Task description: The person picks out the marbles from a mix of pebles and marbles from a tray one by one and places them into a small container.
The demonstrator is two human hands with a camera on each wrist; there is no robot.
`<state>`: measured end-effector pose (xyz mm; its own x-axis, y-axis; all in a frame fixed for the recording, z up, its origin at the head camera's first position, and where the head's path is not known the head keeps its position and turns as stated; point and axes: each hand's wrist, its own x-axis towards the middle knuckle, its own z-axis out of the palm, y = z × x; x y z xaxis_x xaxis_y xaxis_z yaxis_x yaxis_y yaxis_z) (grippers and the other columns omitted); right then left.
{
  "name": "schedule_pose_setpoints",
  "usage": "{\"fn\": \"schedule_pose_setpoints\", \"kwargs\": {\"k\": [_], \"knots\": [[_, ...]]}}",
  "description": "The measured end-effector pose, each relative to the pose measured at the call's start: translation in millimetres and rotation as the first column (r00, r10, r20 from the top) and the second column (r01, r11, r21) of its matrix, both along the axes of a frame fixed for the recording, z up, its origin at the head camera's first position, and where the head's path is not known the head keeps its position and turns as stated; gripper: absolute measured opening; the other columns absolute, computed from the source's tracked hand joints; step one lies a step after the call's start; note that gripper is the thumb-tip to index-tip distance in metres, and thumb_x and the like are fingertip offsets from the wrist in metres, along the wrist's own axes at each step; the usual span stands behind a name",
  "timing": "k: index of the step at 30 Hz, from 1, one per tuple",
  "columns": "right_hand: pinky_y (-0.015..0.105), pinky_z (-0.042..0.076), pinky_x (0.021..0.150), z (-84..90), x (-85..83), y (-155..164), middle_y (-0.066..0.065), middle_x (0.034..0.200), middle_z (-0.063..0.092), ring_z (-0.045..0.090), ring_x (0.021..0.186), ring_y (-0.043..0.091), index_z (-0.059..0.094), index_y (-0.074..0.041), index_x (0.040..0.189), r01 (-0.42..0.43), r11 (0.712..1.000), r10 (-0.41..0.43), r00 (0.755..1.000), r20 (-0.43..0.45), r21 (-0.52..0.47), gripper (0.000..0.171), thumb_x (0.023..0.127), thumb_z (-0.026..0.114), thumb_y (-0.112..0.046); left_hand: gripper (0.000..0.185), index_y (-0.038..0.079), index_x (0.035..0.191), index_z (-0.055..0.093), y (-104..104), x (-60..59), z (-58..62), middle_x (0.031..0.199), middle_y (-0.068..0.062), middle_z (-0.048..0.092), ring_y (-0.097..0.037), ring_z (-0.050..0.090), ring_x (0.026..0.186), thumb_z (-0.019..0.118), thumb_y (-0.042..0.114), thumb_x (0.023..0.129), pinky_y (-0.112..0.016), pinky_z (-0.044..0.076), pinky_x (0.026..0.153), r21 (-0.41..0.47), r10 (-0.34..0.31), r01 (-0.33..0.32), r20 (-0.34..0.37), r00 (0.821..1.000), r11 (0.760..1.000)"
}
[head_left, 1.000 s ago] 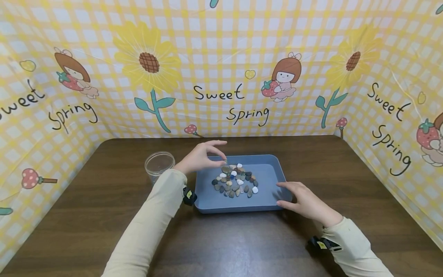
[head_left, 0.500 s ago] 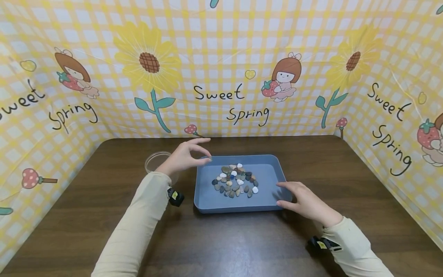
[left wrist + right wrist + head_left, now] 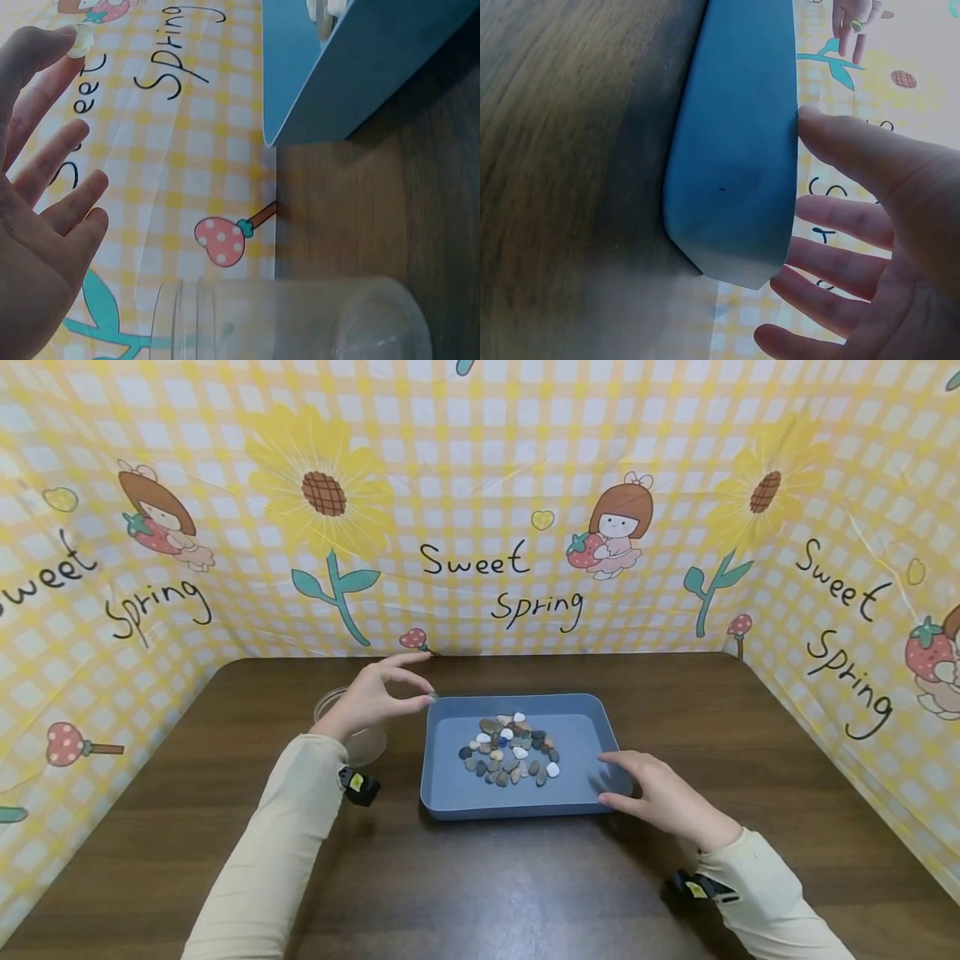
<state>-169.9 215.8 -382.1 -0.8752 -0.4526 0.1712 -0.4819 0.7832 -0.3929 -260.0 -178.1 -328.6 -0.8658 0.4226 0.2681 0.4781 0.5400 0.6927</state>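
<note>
Clear stone (image 3: 80, 41) is pinched by left hand (image 3: 369, 697), thumb to fingertip, near the back-left corner of the tray (image 3: 517, 812). Right hand (image 3: 663, 791) is placed at its right end, fingers apart. Likely slippery: firm pinch advised, jar (image 3: 292, 322) not to be knocked.

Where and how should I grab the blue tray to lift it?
Probably hold the blue tray by its left rim and right rim, one hand from each side: both rims stand raised, with the pebbles lying between. The right hand is at the right end.
</note>
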Motion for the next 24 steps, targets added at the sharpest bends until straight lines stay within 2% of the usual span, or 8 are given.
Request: {"fn": "schedule_pose_setpoints", "kwargs": {"k": [4,9,13,16,19,24], "knots": [[0.049,0.047,0.093,1.1,1.0,1.3,0.019,0.121,0.061,0.058,0.113,0.035,0.057,0.002,0.122,-0.004,1.0,0.004,1.0,-0.029,-0.002,0.051,0.081,0.072,-0.025,0.015,0.013,0.095,0.073,-8.2,1.2,1.4,0.146,-0.005,0.043,-0.03,0.028,0.141,0.071,0.022,0.082,-0.057,0.024,0.111,0.013,0.023,-0.024,0.02,1.0,1.0],[0.048,0.048,0.092,2.1,1.6,2.9,0.019,0.12,0.062,0.058,0.111,0.034,0.057,0.002,0.121,0.0,1.0,0.0,0.999,-0.04,-0.004,0.051,0.08,0.073,-0.024,0.016,0.017,0.095,0.073,-18.6,0.1,2.2,0.146,0.0,0.043,-0.028,0.03,0.14,0.07,0.027,0.083,-0.054,0.03,0.109,-0.002,0.045,-0.045,0.002,0.999,0.999],[0.048,0.048,0.092,1.7,1.1,3.2,0.02,0.12,0.062,0.059,0.111,0.033,0.057,0.002,0.121,-0.002,1.0,0.002,0.999,-0.042,-0.004,0.051,0.08,0.073,-0.024,0.018,0.017,0.095,0.073,-27.4,1.1,3.1,0.146,0.0,0.042,-0.027,0.032,0.139,0.069,0.03,0.083,-0.047,0.046,0.096,-0.004,0.075,-0.075,0.011,0.997,0.997],[0.047,0.048,0.092,2.0,1.3,3.2,0.019,0.12,0.062,0.059,0.111,0.033,0.057,0.002,0.121,0.0,1.0,0.0,0.999,-0.038,-0.002,0.052,0.08,0.073,-0.024,0.02,0.015,0.096,0.073,-34.1,3.2,3.9,0.147,-0.001,0.041,-0.028,0.031,0.14,0.069,0.03,0.084,-0.045,0.052,0.087,0.002,0.099,-0.099,0.015,0.995,0.995],[0.048,0.048,0.092,2.7,1.9,3.1,0.019,0.12,0.062,0.059,0.111,0.033,0.057,0.002,0.122,0.001,1.0,-0.001,0.999,-0.034,-0.004,0.052,0.08,0.073,-0.025,0.021,0.012,0.097,0.073,-41.2,5.1,3.5,0.147,-0.002,0.041,-0.03,0.03,0.14,0.07,0.028,0.084,-0.048,0.049,0.093,0.015,0.118,-0.118,0.009,0.993,0.993],[0.048,0.048,0.093,3.7,2.9,3.3,0.019,0.121,0.062,0.058,0.113,0.034,0.057,0.002,0.122,0.003,1.0,-0.004,1.0,-0.029,-0.013,0.053,0.08,0.073,-0.026,0.023,0.01,0.097,0.072,-52.8,7.1,1.6,0.147,-0.003,0.041,-0.032,0.029,0.14,0.071,0.028,0.083,-0.056,0.037,0.103,0.034,0.154,-0.154,0.012,0.988,0.987]]}}
